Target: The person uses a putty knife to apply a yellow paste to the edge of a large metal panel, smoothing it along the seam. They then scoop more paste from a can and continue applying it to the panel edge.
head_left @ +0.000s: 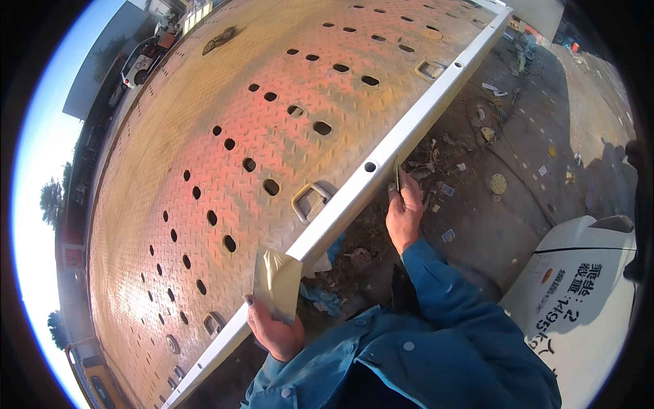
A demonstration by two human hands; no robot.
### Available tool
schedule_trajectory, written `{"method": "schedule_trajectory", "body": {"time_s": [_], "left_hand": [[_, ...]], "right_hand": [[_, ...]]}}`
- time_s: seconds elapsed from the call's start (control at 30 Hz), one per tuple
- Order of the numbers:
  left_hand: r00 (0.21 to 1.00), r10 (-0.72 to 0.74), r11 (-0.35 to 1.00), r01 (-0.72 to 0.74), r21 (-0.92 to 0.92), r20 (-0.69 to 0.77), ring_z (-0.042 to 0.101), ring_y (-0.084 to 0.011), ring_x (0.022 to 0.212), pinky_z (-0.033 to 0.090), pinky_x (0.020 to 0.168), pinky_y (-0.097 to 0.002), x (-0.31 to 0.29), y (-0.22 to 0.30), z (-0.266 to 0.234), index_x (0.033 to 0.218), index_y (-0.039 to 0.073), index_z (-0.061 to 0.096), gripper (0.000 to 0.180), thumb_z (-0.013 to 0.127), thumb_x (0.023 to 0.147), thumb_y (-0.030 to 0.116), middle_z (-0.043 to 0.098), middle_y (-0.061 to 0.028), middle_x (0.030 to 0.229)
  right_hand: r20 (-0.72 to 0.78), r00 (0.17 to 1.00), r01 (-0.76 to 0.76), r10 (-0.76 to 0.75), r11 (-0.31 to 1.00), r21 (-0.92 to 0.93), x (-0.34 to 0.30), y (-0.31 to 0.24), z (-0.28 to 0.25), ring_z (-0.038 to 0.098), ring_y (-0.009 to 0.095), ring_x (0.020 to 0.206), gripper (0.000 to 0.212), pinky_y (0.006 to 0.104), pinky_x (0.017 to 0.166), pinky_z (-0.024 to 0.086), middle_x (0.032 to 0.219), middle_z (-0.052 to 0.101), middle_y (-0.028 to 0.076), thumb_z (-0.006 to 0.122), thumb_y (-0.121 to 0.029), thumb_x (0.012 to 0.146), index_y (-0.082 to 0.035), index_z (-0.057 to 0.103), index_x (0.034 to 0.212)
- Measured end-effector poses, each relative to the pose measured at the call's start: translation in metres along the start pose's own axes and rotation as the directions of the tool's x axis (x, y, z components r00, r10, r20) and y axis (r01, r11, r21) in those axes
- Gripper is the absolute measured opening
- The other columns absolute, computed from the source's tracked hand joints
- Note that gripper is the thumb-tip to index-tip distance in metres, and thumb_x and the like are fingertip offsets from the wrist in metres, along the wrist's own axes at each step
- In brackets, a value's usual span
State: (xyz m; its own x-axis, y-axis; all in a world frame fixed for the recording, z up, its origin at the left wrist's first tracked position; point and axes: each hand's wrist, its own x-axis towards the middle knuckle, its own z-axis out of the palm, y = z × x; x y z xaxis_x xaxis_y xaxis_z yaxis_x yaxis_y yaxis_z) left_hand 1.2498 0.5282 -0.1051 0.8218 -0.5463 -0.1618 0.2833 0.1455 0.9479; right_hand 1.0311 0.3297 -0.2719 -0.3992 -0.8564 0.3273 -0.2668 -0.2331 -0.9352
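My left hand (276,332) grips the lower edge of a creased, shiny tan sheet (279,276), perhaps film or wide tape. The sheet lies over the white side rail (402,133) of a steel vehicle deck and hangs down its outer side. Farther along the rail, my right hand (405,213) is closed, thumb and fingers pinched together against the rail's outer face. A thin strip shows at those fingertips, too small to name. Between the hands the rail has a round hole in its top face.
The diamond-plate deck (225,177), worn red and yellow, has rows of oval holes and metal lashing rings (311,202). Litter and blue scraps (321,298) lie on the ground below the rail. A white vehicle cab (579,293) stands at right, and parked vehicles at far left.
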Motion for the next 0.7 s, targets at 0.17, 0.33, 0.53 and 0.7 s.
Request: {"method": "schedule_trajectory", "body": {"time_s": [0.17,0.33,0.53,0.7], "left_hand": [[0.986,0.125,0.929,-0.155,0.336,0.11,0.068,-0.0267,0.117,0.057,0.102,-0.0438,0.037,0.002,-0.077,0.133,0.0,0.065,0.046,0.062,0.118,0.044,0.067,-0.015,0.124],[0.99,-0.019,0.996,0.005,0.093,0.14,0.073,-0.0276,0.113,0.059,0.1,-0.0438,0.042,0.03,-0.085,0.132,-0.002,0.067,0.048,0.06,0.119,0.044,0.074,-0.0158,0.123],[0.887,-0.114,0.992,0.124,0.008,0.446,0.077,-0.027,0.11,0.06,0.1,-0.0433,0.06,0.03,-0.103,0.128,-0.002,0.07,0.049,0.058,0.12,0.045,0.078,-0.0151,0.12],[0.872,-0.167,0.985,0.172,0.033,0.46,0.073,-0.0248,0.11,0.059,0.094,-0.0418,0.044,0.038,-0.08,0.125,-0.002,0.066,0.046,0.057,0.12,0.043,0.072,-0.0157,0.118]], "right_hand": [[0.03,0.999,0.025,-0.026,0.999,0.032,-0.063,-0.038,0.022,0.066,0.037,0.139,0.059,0.0431,0.116,0.056,0.152,0.065,0.018,0.066,0.009,0.103,-0.005,0.063,0.161],[0.079,0.994,0.069,-0.07,0.998,0.014,-0.134,-0.072,0.042,0.065,0.039,0.14,0.069,0.0433,0.118,0.056,0.155,0.062,0.019,0.067,0.013,0.097,-0.003,0.059,0.164],[0.257,0.966,-0.052,0.016,0.989,0.136,-0.208,-0.112,0.035,0.068,0.036,0.137,0.056,0.0409,0.113,0.056,0.153,0.066,0.019,0.068,0.007,0.101,0.0,0.066,0.156],[0.3,0.934,-0.286,0.193,0.908,0.306,-0.203,-0.077,0.015,0.072,0.031,0.129,0.036,0.0387,0.109,0.057,0.144,0.073,0.018,0.062,-0.008,0.116,-0.002,0.072,0.15]]}}
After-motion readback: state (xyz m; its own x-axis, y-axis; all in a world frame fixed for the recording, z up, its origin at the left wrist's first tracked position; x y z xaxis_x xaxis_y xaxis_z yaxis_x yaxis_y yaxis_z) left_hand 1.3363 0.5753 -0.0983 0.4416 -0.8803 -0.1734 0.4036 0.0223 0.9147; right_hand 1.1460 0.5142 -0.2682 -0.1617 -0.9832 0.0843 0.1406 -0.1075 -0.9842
